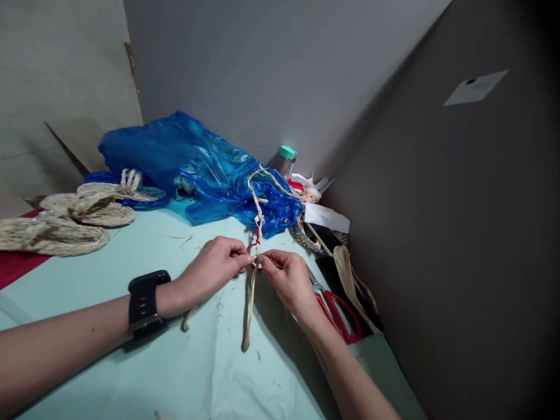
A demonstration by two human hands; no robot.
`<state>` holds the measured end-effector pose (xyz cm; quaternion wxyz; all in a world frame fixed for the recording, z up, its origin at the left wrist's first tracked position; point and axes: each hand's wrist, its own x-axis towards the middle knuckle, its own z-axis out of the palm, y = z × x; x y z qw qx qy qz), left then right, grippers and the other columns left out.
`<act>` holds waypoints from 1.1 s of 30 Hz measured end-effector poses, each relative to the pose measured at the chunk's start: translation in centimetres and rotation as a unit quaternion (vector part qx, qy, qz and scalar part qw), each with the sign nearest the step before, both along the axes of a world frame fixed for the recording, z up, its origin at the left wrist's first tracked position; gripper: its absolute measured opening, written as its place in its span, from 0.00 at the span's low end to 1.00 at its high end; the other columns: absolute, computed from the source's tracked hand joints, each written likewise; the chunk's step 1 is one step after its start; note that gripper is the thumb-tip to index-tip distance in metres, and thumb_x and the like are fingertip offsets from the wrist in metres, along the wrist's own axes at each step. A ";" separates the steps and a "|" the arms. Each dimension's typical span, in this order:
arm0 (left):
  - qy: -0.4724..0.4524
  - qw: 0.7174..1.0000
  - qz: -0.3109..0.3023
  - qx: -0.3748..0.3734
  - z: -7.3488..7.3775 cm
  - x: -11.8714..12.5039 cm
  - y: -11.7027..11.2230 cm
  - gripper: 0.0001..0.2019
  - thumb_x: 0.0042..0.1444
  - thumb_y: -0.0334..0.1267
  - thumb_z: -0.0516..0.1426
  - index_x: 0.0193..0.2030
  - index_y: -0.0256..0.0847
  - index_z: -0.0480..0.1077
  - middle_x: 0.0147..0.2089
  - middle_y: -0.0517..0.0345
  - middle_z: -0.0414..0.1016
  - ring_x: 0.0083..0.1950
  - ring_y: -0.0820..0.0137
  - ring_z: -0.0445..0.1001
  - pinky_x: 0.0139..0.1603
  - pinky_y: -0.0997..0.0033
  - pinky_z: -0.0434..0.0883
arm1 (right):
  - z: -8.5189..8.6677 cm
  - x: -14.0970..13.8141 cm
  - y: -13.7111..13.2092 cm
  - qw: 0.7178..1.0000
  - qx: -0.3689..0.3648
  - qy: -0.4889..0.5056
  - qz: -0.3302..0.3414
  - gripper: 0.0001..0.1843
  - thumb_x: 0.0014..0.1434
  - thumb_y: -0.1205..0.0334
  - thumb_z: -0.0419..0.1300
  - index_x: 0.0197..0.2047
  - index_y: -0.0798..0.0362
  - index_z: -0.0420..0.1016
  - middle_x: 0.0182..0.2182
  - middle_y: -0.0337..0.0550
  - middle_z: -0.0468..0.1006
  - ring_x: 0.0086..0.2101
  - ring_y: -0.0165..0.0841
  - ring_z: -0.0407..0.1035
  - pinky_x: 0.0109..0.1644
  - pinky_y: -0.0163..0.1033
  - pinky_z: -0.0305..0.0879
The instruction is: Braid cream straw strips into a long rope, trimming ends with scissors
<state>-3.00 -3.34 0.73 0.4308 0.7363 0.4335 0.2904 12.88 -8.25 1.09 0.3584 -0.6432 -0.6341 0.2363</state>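
Observation:
A braided cord of pale dried plant fibre runs from the blue bag down to my fingers, with a loose flat tail hanging below them. My left hand pinches the cord from the left, and my right hand pinches it from the right, their fingertips almost meeting. Something red, looped like a thread or ring, shows around the cord just above and behind the fingertips. Red-handled scissors lie beside my right wrist, their blades partly hidden by that hand.
A blue plastic bag lies along the wall. Bundles of dried fibre rest at the left. A bottle with a green lid stands behind the bag. Long dried strips and a white paper piece lie at the right, near the grey partition.

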 end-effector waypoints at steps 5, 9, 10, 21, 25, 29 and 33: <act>0.137 0.978 -0.016 0.156 1.5 0.3 -2.4 0.12 0.60 0.34 0.51 0.31 0.37 0.75 0.31 0.53 0.77 0.34 0.64 0.73 0.37 0.64 0.65 | -0.3 0.2 0.0 0.999 0.000 0.037 0.019 0.17 0.58 0.58 0.55 0.25 0.58 0.79 0.16 0.36 0.65 0.22 0.27 0.56 0.27 0.33 0.50; 0.258 0.924 -0.096 0.264 0.5 0.7 -4.7 0.15 0.62 0.29 0.46 0.43 0.34 0.75 0.41 0.45 0.78 0.38 0.58 0.77 0.37 0.59 0.71 | -0.7 0.0 0.1 0.985 -0.047 0.163 0.038 0.17 0.57 0.56 0.56 0.24 0.58 0.77 0.16 0.35 0.62 0.20 0.26 0.52 0.25 0.32 0.48; 0.296 0.904 -0.121 0.284 0.2 0.7 -5.1 0.17 0.60 0.25 0.45 0.46 0.33 0.74 0.43 0.43 0.78 0.38 0.57 0.78 0.37 0.58 0.72 | -0.7 -0.1 0.2 0.976 -0.071 0.201 0.046 0.17 0.57 0.56 0.56 0.25 0.58 0.77 0.16 0.35 0.62 0.20 0.25 0.52 0.25 0.32 0.48; 0.284 0.933 -0.101 0.198 2.0 0.3 -2.6 0.18 0.62 0.48 0.52 0.31 0.39 0.77 0.33 0.48 0.80 0.35 0.55 0.76 0.35 0.59 0.66 | 0.0 0.3 0.2 0.953 -0.085 0.284 0.058 0.11 0.50 0.57 0.62 0.25 0.57 0.77 0.21 0.37 0.70 0.24 0.27 0.57 0.28 0.33 0.51; 0.146 0.981 -0.022 0.129 2.1 -0.4 0.6 0.12 0.57 0.45 0.55 0.33 0.40 0.75 0.36 0.52 0.78 0.39 0.60 0.73 0.39 0.63 0.64 | 0.4 0.4 0.0 0.944 -0.111 0.305 0.053 0.13 0.52 0.55 0.62 0.23 0.56 0.76 0.16 0.32 0.63 0.19 0.23 0.47 0.24 0.34 0.41; -0.042 0.990 -0.108 -0.084 0.8 -0.2 1.5 0.09 0.52 0.41 0.58 0.35 0.38 0.71 0.33 0.56 0.75 0.36 0.67 0.71 0.38 0.68 0.64 | 0.1 0.1 0.0 0.914 -0.147 0.375 0.046 0.13 0.51 0.54 0.64 0.24 0.56 0.75 0.16 0.34 0.66 0.17 0.23 0.49 0.23 0.33 0.39; -0.172 0.936 -0.127 -0.278 0.1 0.4 0.8 0.06 0.51 0.36 0.56 0.34 0.37 0.66 0.29 0.61 0.68 0.26 0.78 0.62 0.27 0.76 0.58 | -0.3 0.0 0.1 0.912 -0.140 0.379 0.077 0.15 0.53 0.53 0.62 0.25 0.57 0.75 0.21 0.39 0.72 0.21 0.26 0.58 0.25 0.32 0.46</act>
